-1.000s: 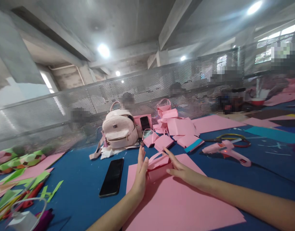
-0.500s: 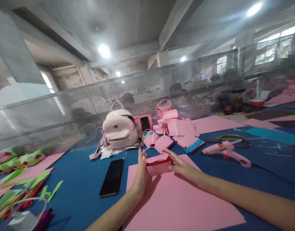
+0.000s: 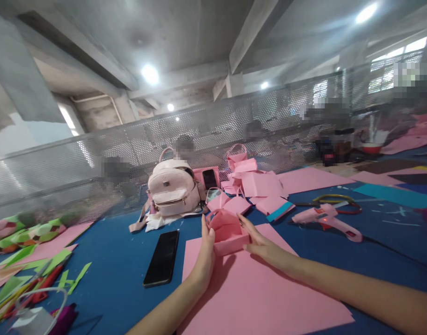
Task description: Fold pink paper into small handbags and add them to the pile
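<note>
Small pink paper box with a thin looped handle (image 3: 228, 231) sits at the far edge of a large matte pink paper sheet (image 3: 255, 298), pressed between both hands. Its walls are creased and soft-edged, the top is open, and a narrow strip arches over the rim

Left hand (image 3: 204, 255): fingers straight and together, laid flat against the box's left wall, not curled. Right hand (image 3: 261, 243): fingers stretched out, tips against the right wall. Thumbs hard to make out

Sheet lies on a blue felt-like table cover (image 3: 112, 260). Glossy black slab smartphone (image 3: 162, 257) lies just left of the sheet. Beyond it are a pale pink rounded backpack (image 3: 172, 188) and a heap of folded pink paper pieces (image 3: 258, 185); a pink plastic glue gun (image 3: 325, 218) lies off to the right

Box interior and far wall unclear; both forearms cut off by the lower frame edge
</note>
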Action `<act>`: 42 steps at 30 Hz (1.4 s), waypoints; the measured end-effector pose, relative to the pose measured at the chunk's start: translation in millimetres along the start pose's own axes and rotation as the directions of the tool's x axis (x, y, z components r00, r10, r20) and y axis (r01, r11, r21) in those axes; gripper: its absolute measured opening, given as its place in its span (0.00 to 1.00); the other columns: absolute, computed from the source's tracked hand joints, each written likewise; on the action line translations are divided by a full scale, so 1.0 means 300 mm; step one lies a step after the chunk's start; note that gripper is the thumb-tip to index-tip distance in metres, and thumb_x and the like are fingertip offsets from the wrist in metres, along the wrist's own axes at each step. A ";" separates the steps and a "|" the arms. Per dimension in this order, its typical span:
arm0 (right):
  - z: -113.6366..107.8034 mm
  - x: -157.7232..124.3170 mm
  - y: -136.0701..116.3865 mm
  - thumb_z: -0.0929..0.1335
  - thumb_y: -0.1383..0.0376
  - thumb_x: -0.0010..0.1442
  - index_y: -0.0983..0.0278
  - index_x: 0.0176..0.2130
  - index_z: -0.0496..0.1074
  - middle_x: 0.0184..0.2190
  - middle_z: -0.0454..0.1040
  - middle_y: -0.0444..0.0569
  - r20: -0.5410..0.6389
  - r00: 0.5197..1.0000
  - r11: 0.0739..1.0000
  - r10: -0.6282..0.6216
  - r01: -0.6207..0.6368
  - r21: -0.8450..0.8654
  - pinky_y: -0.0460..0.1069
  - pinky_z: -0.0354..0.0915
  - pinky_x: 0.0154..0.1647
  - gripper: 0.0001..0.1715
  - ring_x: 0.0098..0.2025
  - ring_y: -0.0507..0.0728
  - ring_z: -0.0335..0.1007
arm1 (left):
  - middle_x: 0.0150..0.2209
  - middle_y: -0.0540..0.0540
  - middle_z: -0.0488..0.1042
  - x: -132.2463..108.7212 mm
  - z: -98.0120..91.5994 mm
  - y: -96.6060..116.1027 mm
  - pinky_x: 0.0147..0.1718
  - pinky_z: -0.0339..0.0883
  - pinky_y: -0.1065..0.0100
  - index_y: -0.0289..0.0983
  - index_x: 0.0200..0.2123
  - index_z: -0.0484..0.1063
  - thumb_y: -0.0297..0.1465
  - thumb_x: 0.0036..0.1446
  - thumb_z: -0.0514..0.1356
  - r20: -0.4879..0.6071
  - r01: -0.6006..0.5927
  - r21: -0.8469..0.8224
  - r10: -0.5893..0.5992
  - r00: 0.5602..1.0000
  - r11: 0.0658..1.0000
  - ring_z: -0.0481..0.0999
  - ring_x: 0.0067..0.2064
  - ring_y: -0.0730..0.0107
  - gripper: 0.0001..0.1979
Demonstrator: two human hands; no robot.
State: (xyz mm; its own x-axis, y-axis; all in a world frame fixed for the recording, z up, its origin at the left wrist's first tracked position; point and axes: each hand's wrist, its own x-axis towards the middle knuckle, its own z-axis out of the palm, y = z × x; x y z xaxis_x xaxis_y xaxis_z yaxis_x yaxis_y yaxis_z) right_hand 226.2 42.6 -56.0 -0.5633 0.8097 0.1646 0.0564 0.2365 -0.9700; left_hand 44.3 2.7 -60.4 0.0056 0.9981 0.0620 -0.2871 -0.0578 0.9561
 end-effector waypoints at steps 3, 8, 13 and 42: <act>-0.014 0.027 0.021 0.67 0.61 0.50 0.56 0.67 0.43 0.69 0.46 0.54 -0.074 0.997 0.997 -0.014 0.020 0.076 0.60 0.50 0.65 0.50 0.69 0.62 0.42 | 0.71 0.49 0.43 0.005 -0.011 0.008 0.52 0.67 0.56 0.60 0.67 0.37 0.50 0.57 0.58 -0.071 -0.065 -0.068 0.060 0.996 0.996 0.54 0.67 0.53 0.41; -0.034 0.042 0.037 0.66 0.66 0.48 0.58 0.61 0.57 0.62 0.61 0.54 -0.117 0.991 0.996 -0.060 0.068 0.063 0.60 0.55 0.63 0.41 0.66 0.63 0.52 | 0.65 0.43 0.59 0.042 -0.079 0.016 0.61 0.53 0.54 0.49 0.62 0.60 0.42 0.55 0.64 0.041 -0.282 0.257 0.281 0.959 0.924 0.56 0.66 0.54 0.32; -0.029 0.034 0.036 0.63 0.70 0.48 0.58 0.61 0.57 0.60 0.64 0.53 -0.077 0.993 0.995 -0.088 0.092 0.042 0.58 0.63 0.58 0.41 0.62 0.61 0.59 | 0.57 0.40 0.69 0.051 -0.098 0.041 0.61 0.53 0.53 0.41 0.48 0.76 0.37 0.53 0.65 0.175 -0.439 0.483 0.408 0.896 0.758 0.63 0.62 0.52 0.18; -0.043 0.016 -0.035 0.67 0.65 0.59 0.59 0.35 0.73 0.53 0.64 0.50 -0.116 0.953 0.877 -0.280 0.204 -0.435 0.57 0.62 0.56 0.04 0.59 0.62 0.58 | 0.46 0.42 0.74 0.014 -0.047 0.067 0.51 0.63 0.60 0.37 0.36 0.77 0.23 0.49 0.61 0.242 -0.468 0.542 0.403 0.883 0.698 0.73 0.50 0.59 0.10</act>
State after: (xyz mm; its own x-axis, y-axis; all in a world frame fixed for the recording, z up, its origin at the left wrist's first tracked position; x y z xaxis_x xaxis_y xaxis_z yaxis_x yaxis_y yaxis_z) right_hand 233.6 51.0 -42.8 -0.4566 0.7680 0.4492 0.2934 0.6066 -0.7389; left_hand 25.2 6.2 -44.8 0.1211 0.8520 0.5094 0.3165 -0.5195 0.7937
